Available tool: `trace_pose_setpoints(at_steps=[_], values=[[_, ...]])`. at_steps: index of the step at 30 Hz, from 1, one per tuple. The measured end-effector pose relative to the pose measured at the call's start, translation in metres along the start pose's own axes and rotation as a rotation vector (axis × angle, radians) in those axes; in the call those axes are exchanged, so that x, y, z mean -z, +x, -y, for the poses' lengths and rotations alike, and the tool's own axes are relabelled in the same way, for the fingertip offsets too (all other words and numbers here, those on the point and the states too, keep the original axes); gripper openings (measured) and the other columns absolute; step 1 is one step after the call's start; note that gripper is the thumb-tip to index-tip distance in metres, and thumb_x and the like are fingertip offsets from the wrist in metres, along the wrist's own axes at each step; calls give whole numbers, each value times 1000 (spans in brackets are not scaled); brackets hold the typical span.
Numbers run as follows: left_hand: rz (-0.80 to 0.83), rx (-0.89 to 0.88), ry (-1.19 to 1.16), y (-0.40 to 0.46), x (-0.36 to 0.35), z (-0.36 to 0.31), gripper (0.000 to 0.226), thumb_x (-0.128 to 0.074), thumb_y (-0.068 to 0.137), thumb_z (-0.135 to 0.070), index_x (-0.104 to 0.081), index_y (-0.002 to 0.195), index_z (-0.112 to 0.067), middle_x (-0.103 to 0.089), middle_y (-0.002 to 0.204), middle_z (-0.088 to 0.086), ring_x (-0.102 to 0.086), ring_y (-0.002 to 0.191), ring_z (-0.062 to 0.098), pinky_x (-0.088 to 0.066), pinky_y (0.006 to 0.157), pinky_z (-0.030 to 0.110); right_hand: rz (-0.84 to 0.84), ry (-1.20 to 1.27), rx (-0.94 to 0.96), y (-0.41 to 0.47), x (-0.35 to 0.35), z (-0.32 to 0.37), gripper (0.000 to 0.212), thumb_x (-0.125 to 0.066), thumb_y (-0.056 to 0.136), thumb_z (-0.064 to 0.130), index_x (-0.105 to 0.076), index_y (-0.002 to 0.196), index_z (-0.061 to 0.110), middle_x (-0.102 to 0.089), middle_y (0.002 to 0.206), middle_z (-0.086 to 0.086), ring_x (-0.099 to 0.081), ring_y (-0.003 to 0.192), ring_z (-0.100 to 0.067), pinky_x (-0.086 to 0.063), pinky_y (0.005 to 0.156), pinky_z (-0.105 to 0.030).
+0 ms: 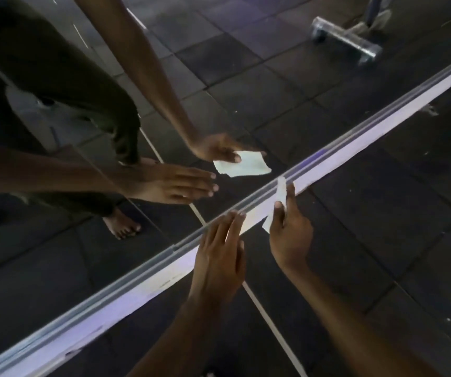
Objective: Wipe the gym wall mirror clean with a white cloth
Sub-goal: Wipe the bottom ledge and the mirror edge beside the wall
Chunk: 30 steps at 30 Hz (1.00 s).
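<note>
The wall mirror (259, 85) fills the upper left of the view, down to a pale sill (142, 284) that runs diagonally along its lower edge. My right hand (289, 232) pinches a small white cloth (281, 193) and holds it against the mirror's bottom edge. My left hand (218, 254) lies with straight fingers, its fingertips touching the sill just left of the cloth. Both hands and the cloth appear again as reflections in the glass.
Dark rubber floor tiles (395, 213) with a thin pale line (267, 317) lie below the sill. The mirror reflects a metal equipment foot (346, 39) at the top right, and my legs and bare foot (122, 224) at the left.
</note>
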<state>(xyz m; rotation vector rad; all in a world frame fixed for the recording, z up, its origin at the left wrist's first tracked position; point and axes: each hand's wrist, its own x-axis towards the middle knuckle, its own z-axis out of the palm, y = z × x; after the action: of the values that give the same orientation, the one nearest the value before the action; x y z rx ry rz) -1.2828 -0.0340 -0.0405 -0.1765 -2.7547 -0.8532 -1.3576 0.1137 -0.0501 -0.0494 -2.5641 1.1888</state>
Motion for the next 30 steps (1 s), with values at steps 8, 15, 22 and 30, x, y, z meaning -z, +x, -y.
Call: trace_pose_setpoints(at_steps=[8, 15, 22, 30], values=[[-78, -133, 372, -29, -100, 85, 81, -48, 100, -31, -8, 168, -11, -8, 176, 13, -6, 163, 28, -7, 128, 44, -124, 31, 357, 0, -121, -91, 63, -23, 115, 47, -19, 165, 10, -24, 172, -14, -18, 162, -30, -28, 128, -54], [-262, -274, 830, -22, -136, 125, 78, -45, 102, -33, -14, 167, -3, -9, 175, 21, -7, 162, 37, -3, 130, 51, -305, -62, 650, 66, -136, -141, 87, -11, 108, 60, -12, 158, -11, -7, 167, -29, -1, 160, -41, -7, 127, -69], [-374, -331, 911, -26, -117, 145, 95, -70, 86, -17, -18, 163, 1, -6, 172, 21, 2, 162, 35, 3, 132, 46, -370, -4, 787, 42, -167, -123, 87, -16, 107, 61, -9, 162, -6, -1, 170, -32, -2, 159, -50, -2, 127, -66], [-401, -272, 949, -79, -70, 168, 95, -64, 84, -18, -17, 165, -1, -2, 176, 17, -4, 163, 33, 1, 131, 49, -415, 23, 592, 73, -142, -138, 82, -17, 111, 52, -16, 158, -15, -12, 167, -40, -8, 159, -51, -11, 124, -72]])
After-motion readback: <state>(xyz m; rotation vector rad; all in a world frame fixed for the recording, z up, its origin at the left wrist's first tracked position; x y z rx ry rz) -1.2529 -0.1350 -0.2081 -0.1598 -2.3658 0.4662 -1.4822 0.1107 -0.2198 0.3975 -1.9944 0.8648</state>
